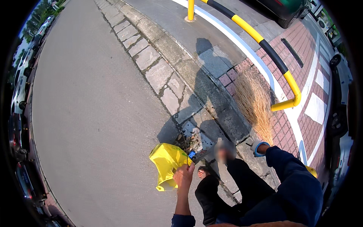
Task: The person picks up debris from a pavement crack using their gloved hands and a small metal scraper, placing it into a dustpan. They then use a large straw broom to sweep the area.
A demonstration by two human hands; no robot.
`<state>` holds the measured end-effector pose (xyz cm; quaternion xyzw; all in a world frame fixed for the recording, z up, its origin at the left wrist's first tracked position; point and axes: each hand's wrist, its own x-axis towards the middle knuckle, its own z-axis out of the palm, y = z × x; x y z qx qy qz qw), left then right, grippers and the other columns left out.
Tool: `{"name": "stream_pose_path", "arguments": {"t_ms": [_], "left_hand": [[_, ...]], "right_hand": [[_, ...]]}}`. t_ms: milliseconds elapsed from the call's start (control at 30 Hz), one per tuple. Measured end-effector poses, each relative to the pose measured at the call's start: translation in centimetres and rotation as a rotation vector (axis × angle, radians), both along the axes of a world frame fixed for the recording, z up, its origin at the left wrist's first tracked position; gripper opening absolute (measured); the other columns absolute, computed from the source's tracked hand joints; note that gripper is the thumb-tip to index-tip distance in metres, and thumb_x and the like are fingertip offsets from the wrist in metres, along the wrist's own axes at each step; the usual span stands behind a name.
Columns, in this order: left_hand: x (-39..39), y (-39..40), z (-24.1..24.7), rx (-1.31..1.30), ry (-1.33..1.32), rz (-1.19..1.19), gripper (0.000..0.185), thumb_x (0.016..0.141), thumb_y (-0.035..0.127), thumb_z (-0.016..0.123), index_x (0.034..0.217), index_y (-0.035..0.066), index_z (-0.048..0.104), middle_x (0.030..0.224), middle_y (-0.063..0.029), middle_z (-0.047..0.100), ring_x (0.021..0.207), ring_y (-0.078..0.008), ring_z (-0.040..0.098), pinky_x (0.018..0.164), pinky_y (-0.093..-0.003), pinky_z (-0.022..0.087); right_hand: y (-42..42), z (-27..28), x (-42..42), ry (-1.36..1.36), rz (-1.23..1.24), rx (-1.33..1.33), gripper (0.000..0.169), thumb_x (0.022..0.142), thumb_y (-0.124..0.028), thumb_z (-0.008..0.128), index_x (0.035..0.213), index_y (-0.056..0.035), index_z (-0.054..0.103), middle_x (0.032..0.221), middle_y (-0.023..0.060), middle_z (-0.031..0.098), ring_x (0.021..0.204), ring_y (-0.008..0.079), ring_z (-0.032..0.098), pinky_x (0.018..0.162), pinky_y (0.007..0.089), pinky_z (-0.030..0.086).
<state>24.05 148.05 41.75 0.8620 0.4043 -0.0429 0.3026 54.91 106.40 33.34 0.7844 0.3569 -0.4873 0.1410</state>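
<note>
My bare left hand (183,174) is closed around a thin dark handle and the gathered edge of a yellow plastic bag (167,159). Beyond it on the gutter lies a metal dustpan (205,142) with leaves, grit and a small blue item (192,154) in it. The bag partly covers the pan's near left side. To the right, my right hand (257,148), in a white glove with a blue cuff, grips the narrow end of a straw broom (252,99). Its bristles fan out over the pink paving; my sleeve hides the rest of the broom.
A stone curb (181,62) runs diagonally beside the asphalt road (93,113). Past the broom stands a yellow and black tubular barrier (273,55). Parked cars (21,142) line the far left; another car (340,113) is at the right edge. My feet straddle the gutter.
</note>
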Motion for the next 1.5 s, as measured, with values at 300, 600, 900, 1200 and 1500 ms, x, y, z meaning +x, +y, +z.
{"name": "stream_pose_path", "arguments": {"t_ms": [300,600,900,1200,1500], "left_hand": [[-4.8,3.4,3.8,-0.339,0.139,0.081,0.050,0.092,0.056,0.062,0.090,0.009,0.078,0.090,-0.0215,0.074,0.086,-0.0421,0.072,0.078,-0.0499,0.054],[-5.3,9.2,11.4,-0.286,0.262,0.256,0.056,0.087,0.059,0.070,0.085,0.004,0.075,0.084,-0.0210,0.073,0.081,-0.0406,0.071,0.076,-0.0490,0.054],[5.0,19.3,13.9,-0.306,0.290,0.338,0.051,0.080,0.050,0.084,0.078,-0.001,0.075,0.070,-0.0139,0.072,0.067,-0.0246,0.070,0.066,-0.0428,0.053],[13.9,32.8,18.0,-0.172,0.236,0.430,0.052,0.080,0.046,0.084,0.080,-0.005,0.073,0.070,-0.0126,0.072,0.064,-0.0216,0.068,0.063,-0.0398,0.053],[28.0,47.0,16.7,-0.130,-0.004,0.253,0.044,0.088,0.035,0.083,0.085,-0.006,0.066,0.072,-0.0127,0.068,0.062,-0.0205,0.068,0.051,-0.0361,0.054]], "right_hand": [[-9.4,21.5,-6.0,-0.341,-0.401,-0.179,0.043,0.100,-0.034,0.052,0.103,0.0007,0.077,0.101,0.0249,0.075,0.099,0.0395,0.074,0.082,0.0473,0.057],[-11.6,21.0,-13.7,-0.129,-0.465,-0.225,0.031,0.098,-0.028,0.059,0.111,-0.0080,0.079,0.107,0.0171,0.077,0.103,0.0348,0.074,0.085,0.0424,0.058],[2.8,19.6,6.7,0.148,-0.410,0.102,0.033,0.099,-0.030,0.060,0.116,-0.0066,0.076,0.109,0.0196,0.076,0.106,0.0368,0.073,0.086,0.0447,0.058],[33.4,21.6,32.1,0.016,-1.179,0.237,0.035,0.105,-0.025,0.053,0.106,0.0052,0.070,0.076,0.0188,0.073,0.065,0.0302,0.075,0.057,0.0440,0.058],[40.5,22.6,32.7,0.214,-1.297,0.188,0.032,0.103,-0.021,0.060,0.112,0.0099,0.067,0.083,0.0208,0.075,0.063,0.0324,0.075,0.059,0.0468,0.060]]}}
